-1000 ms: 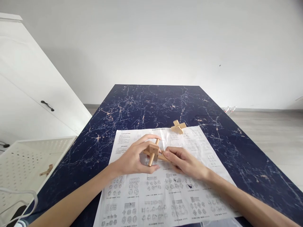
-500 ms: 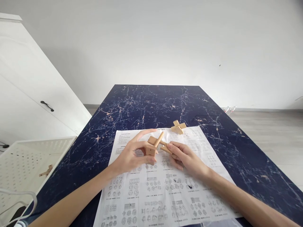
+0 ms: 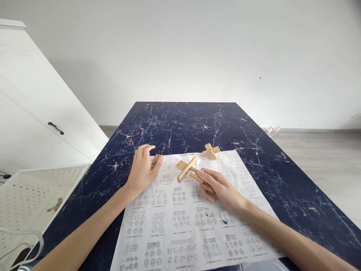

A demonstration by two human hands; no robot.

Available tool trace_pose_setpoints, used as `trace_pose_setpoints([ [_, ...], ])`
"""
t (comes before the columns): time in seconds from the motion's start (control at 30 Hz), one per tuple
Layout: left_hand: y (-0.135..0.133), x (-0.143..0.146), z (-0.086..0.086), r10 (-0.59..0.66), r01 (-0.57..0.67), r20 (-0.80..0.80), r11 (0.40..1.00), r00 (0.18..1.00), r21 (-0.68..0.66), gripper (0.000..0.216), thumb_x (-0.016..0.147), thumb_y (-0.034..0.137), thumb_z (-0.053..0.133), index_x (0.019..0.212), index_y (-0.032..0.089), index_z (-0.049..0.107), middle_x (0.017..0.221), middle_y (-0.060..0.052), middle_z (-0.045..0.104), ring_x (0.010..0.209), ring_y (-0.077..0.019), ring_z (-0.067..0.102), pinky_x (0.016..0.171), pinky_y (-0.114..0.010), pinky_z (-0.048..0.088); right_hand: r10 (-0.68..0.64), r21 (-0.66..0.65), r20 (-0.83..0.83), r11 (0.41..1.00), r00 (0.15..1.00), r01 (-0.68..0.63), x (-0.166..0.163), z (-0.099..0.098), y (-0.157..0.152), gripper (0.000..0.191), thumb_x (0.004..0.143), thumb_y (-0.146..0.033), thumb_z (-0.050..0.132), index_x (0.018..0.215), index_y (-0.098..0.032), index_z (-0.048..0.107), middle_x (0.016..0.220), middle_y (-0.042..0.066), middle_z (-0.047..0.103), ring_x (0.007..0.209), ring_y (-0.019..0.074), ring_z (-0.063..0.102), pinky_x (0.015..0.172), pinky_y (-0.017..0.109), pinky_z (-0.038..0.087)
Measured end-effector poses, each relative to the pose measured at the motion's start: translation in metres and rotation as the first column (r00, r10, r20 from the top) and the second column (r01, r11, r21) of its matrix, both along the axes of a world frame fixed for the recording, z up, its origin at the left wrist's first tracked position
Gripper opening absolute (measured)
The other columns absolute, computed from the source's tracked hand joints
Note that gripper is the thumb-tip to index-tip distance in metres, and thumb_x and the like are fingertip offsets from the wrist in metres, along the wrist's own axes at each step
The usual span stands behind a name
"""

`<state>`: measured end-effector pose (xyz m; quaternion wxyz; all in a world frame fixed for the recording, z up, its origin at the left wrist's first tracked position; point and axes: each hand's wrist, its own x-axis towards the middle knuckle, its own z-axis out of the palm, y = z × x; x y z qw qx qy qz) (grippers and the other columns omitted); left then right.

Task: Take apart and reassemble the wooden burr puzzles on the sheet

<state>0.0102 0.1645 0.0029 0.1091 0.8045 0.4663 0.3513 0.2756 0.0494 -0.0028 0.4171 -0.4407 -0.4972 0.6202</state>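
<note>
In my right hand (image 3: 216, 184) is a part-assembled wooden puzzle (image 3: 186, 169), its light bars crossing one another, pinched by one end above the printed sheet. My left hand (image 3: 145, 163) is closed on a small wooden puzzle piece (image 3: 158, 158) near the sheet's upper left corner; the fingers hide part of it. Under both hands lies a white instruction sheet (image 3: 180, 222) printed with rows of small diagrams. A separate wooden cross-shaped puzzle (image 3: 211, 151) rests at the sheet's top edge, beyond my right hand.
The dark blue marbled table (image 3: 180, 124) reaches toward a pale wall. At the left, below a white cabinet (image 3: 42, 113), a perforated white surface (image 3: 25, 203) carries another wooden piece (image 3: 55, 205) and a white cable (image 3: 39, 235).
My left hand has drawn away from the puzzle, up and to the left, taking a wooden piece with it. The right hand still holds the crossed bars in nearly the same place.
</note>
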Motion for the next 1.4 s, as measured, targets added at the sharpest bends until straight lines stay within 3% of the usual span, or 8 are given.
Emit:
trace_pose_setpoints([
  [0.1,-0.010,0.002,0.007,-0.194,0.204,0.131,0.977,0.972,-0.068,0.043,0.110,0.050,0.055,0.145,0.024,0.053,0.154,-0.015,0.055,0.148,-0.0324,0.051,0.128,-0.056,0.039,0.036,0.018,-0.012,0.999,0.999,-0.036,0.001,-0.001,0.000,0.056,0.107,-0.069,0.059,0.077,-0.025,0.040,0.064,-0.010,0.034,0.047,0.0082,0.041,0.052,0.031,0.027],
  [0.23,-0.024,0.006,0.013,-0.524,0.579,0.249,0.759,0.815,-0.298,0.107,0.080,0.078,0.084,0.165,0.033,0.038,0.171,-0.016,0.041,0.154,-0.0417,0.046,0.126,-0.061,0.042,0.138,0.041,-0.003,0.990,0.990,-0.137,0.002,-0.001,0.000,0.053,0.108,-0.065,0.060,0.078,-0.024,0.045,0.062,-0.010,0.035,0.047,0.0082,0.040,0.051,0.030,0.028],
  [0.33,-0.031,0.009,0.008,-0.630,0.684,0.271,0.641,0.728,-0.347,0.128,0.067,0.066,0.100,0.170,0.037,0.029,0.175,-0.017,0.037,0.157,-0.0446,0.042,0.127,-0.066,0.039,0.211,0.055,0.013,0.976,0.977,-0.211,0.004,-0.003,0.000,0.051,0.109,-0.064,0.060,0.080,-0.023,0.048,0.060,-0.010,0.039,0.049,0.0093,0.042,0.052,0.029,0.030],
  [0.47,-0.034,0.011,0.003,-0.646,0.724,0.329,0.590,0.689,-0.358,0.123,0.072,0.049,0.102,0.169,0.038,0.027,0.164,-0.016,0.052,0.155,-0.0408,0.048,0.128,-0.065,0.039,0.261,0.059,-0.005,0.964,0.965,-0.261,0.005,-0.005,-0.001,0.050,0.108,-0.064,0.061,0.081,-0.023,0.052,0.061,-0.009,0.043,0.050,0.0092,0.041,0.051,0.028,0.031],
  [0.7,-0.037,0.018,0.017,-0.613,0.694,0.325,0.625,0.720,-0.358,0.088,0.065,0.044,0.102,0.141,0.029,0.060,0.139,-0.011,0.067,0.131,-0.0364,0.064,0.115,-0.055,0.053,0.249,0.065,0.049,0.966,0.967,-0.252,0.005,-0.001,-0.002,0.054,0.107,-0.067,0.059,0.077,-0.024,0.050,0.053,-0.009,0.044,0.045,0.0086,0.030,0.048,0.029,0.025],
  [0.97,0.003,-0.015,0.018,-0.485,0.573,0.358,0.795,0.798,-0.200,0.072,0.079,0.036,0.090,0.143,0.027,0.057,0.130,-0.011,0.070,0.123,-0.0321,0.068,0.112,-0.052,0.056,-0.109,-0.062,-0.024,0.992,0.994,0.107,0.017,-0.007,0.005,0.059,0.097,-0.070,0.071,0.070,-0.026,0.042,0.063,-0.006,0.033,0.052,0.0120,0.028,0.050,0.031,0.026],
  [1.1,0.026,-0.035,0.013,-0.301,0.358,0.278,0.916,0.912,-0.184,0.067,0.092,0.040,0.078,0.153,0.026,0.053,0.140,-0.014,0.067,0.133,-0.0337,0.065,0.117,-0.053,0.054,-0.083,-0.037,-0.039,0.996,0.996,0.082,0.016,-0.010,0.007,0.059,0.101,-0.067,0.067,0.071,-0.025,0.040,0.062,-0.007,0.036,0.048,0.0095,0.028,0.051,0.032,0.023],
  [1.4,0.048,-0.060,0.002,-0.506,0.426,-0.189,0.838,0.842,-0.341,0.089,0.081,0.033,0.079,0.164,0.032,0.047,0.151,-0.013,0.055,0.144,-0.0399,0.049,0.118,-0.063,0.051,-0.030,-0.006,-0.008,1.000,1.000,0.030,0.009,-0.007,0.003,0.057,0.103,-0.068,0.066,0.075,-0.025,0.043,0.062,-0.010,0.033,0.048,0.0084,0.034,0.053,0.031,0.023],
])
